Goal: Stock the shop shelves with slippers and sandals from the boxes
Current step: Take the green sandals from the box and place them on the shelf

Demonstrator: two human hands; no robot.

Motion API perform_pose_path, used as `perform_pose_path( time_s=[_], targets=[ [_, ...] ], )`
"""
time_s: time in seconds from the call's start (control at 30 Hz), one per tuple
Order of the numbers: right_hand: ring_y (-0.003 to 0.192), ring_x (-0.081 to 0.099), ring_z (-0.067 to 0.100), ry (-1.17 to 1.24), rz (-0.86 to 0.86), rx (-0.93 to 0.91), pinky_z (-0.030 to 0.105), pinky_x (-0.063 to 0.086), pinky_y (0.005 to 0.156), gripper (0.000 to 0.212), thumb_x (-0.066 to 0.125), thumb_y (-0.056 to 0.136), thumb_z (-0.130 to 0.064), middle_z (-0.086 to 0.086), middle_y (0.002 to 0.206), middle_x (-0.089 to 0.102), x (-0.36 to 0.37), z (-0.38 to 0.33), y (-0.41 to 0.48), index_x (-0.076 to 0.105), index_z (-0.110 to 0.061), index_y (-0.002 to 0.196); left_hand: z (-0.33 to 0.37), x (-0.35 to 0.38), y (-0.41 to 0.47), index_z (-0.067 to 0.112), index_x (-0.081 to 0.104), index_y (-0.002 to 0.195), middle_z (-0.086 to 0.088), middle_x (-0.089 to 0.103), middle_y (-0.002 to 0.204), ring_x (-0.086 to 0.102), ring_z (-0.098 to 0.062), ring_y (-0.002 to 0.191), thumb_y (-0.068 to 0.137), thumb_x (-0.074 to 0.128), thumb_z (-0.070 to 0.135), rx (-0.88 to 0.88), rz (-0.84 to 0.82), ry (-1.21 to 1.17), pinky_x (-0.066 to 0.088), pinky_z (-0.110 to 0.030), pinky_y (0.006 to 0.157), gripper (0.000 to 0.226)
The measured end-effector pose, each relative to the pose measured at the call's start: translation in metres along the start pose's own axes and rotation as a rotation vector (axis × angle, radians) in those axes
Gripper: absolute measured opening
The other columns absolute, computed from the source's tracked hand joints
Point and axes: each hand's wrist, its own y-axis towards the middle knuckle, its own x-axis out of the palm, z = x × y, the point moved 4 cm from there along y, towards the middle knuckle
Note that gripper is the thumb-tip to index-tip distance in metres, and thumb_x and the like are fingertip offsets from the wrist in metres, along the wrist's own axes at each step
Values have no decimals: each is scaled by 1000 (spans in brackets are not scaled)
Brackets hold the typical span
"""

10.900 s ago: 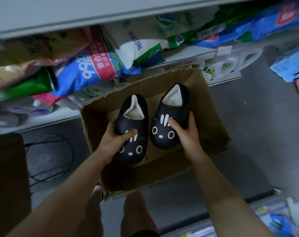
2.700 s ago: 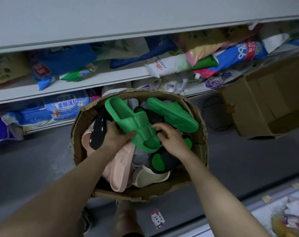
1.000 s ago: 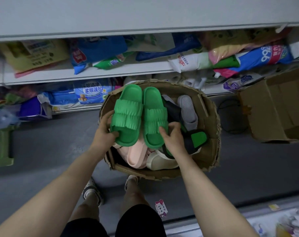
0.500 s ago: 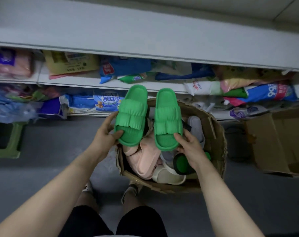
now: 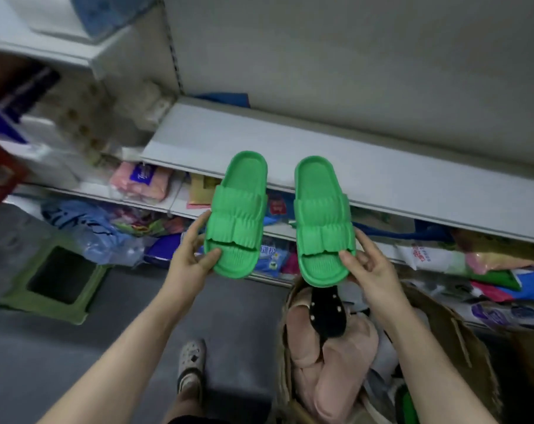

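I hold a pair of bright green ribbed slide sandals up in front of the bare white shelf [image 5: 382,175]. My left hand [image 5: 195,258] grips the toe end of the left green sandal [image 5: 238,218], thumb on top. My right hand [image 5: 366,267] grips the toe end of the right green sandal [image 5: 320,221] the same way. Both sandals point heel-first toward the shelf edge and are a hand's width apart. Below my right arm stands the round cardboard box [image 5: 455,335] with pink slippers [image 5: 330,359] and a black slipper [image 5: 327,313] inside.
Lower shelves hold several plastic-wrapped packs [image 5: 437,258]. A green plastic stool [image 5: 51,286] stands on the grey floor at the left. My foot in a grey clog [image 5: 192,362] is beside the box. A white shelf upright [image 5: 174,56] rises at the back.
Both hands have lifted the green sandals out of the box and up to shelf height, moving them apart. The view has tilted up and left, so the box now sits lower right.
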Motion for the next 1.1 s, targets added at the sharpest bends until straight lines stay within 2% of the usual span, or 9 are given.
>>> perform_pose_path(
  time_s=[0.17,0.27,0.33,0.5,0.6,0.77,0.93,1.0,1.1],
  targets=[
    [90,69,3,-94,24,-66,21,56,81,55,65,91,-7,12,114,66,80,-20,61,49,-21,143,37,-84,70,29,38,142,-15,60,118,59,-26,103,90,52,-12,65,107,92,50,-45,92,67],
    [79,67,-3,-117,32,-83,16,54,71,53,63,92,-2,5,103,66,131,-23,102,49,-21,140,48,-117,113,24,36,146,-13,55,124,59,-29,106,92,50,-10,28,150,89,59,-40,79,66],
    [83,67,3,-126,38,-75,19,54,71,53,63,93,-4,3,102,67,161,-20,128,48,-27,139,49,-130,141,27,35,146,-9,52,131,58,-28,110,93,51,-7,-12,173,104,59,-33,75,66],
    [105,65,23,-198,95,-28,35,58,83,56,64,94,-13,9,120,64,202,-1,188,43,-28,144,37,-140,204,29,33,147,-9,52,128,57,-32,115,93,52,-3,-96,138,167,50,-52,96,65],
    [109,63,24,-278,126,5,46,55,94,57,63,95,-18,8,126,61,211,5,211,40,-29,145,34,-137,224,28,32,147,-7,54,123,57,-29,114,94,53,-1,-84,93,277,49,-51,98,64],
    [115,54,28,-667,175,-58,38,47,95,48,57,95,-21,8,122,56,221,-1,223,42,-20,140,38,-139,233,18,25,151,-13,35,150,37,-31,135,91,57,9,137,140,729,32,-44,113,68],
    [141,27,32,-1022,65,-284,43,29,116,86,62,84,-43,15,154,24,238,-9,207,17,-24,155,35,-123,217,23,2,154,-8,-4,161,-1,-29,149,81,67,49,418,-82,1143,10,-47,119,101],
    [149,12,35,-1106,-5,-361,49,23,119,99,65,80,-58,18,161,6,245,-4,206,12,-26,156,29,-119,220,21,1,155,-13,-12,160,-6,-33,148,79,69,48,475,-148,1248,12,-51,118,105],
    [149,9,40,-1168,-32,-398,55,27,117,108,68,76,-63,21,162,-4,250,3,216,8,-24,157,29,-116,232,15,8,154,-19,-8,160,-3,-38,147,78,71,37,486,-136,1272,18,-53,117,101]
  ],
)
